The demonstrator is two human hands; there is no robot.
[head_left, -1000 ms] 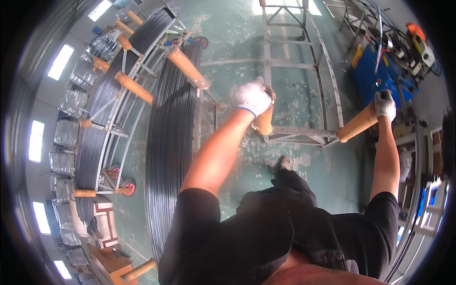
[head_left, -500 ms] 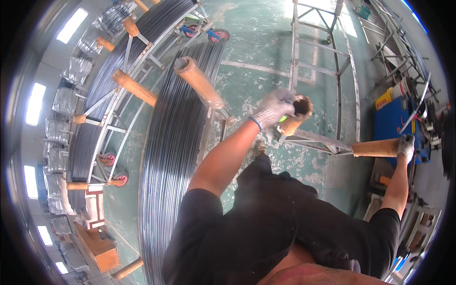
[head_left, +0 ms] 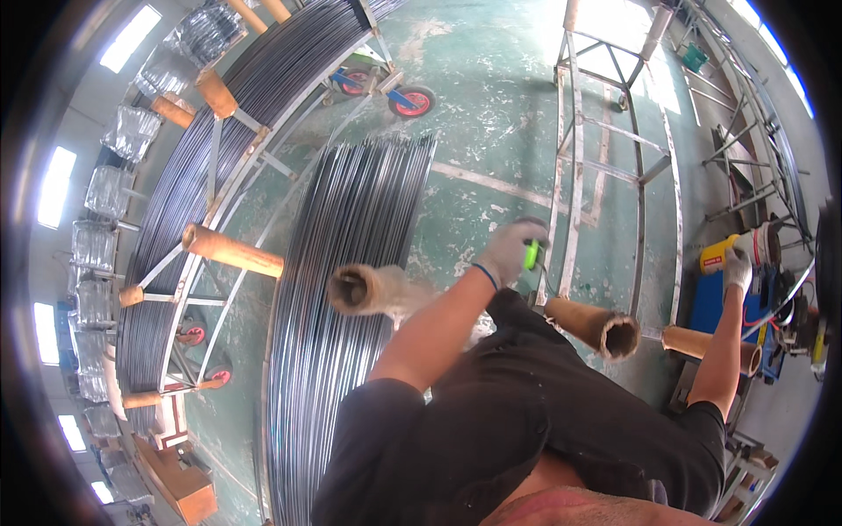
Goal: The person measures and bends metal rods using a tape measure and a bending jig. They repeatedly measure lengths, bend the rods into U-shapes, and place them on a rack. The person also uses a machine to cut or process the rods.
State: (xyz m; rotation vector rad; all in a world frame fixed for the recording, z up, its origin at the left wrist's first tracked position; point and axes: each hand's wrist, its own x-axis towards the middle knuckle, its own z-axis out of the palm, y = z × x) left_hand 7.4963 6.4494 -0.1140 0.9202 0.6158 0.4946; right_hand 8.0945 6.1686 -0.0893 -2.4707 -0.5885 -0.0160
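Observation:
My left hand [head_left: 516, 252], in a pale work glove, is closed around a bright green-handled tool [head_left: 531, 254]; the hand hides the rest, so its kind is unclear. Just below and right of that hand, a brown cardboard tube [head_left: 595, 328] sits on the metal frame, its hollow end facing me. My right hand [head_left: 738, 268], also gloved, is stretched out far right beside a yellow container [head_left: 717, 255], above a blue box-shaped machine [head_left: 712, 302]. Its fingers are turned away, and whether it touches the container is unclear. Another cardboard tube [head_left: 693, 341] lies under my right forearm.
A long bundle of dark metal rods [head_left: 342, 237] runs along my left side, with a plastic-wrapped tube [head_left: 353, 289] over it. Beyond stands a wheeled rack [head_left: 197, 263] carrying more rods. The bare metal frame [head_left: 574, 175] stretches ahead over the worn green floor [head_left: 491, 131].
My left hand has left the tube's open end and moved lower, with the green handle in it. My right hand has let go of the far-right tube and shifted up to the yellow container.

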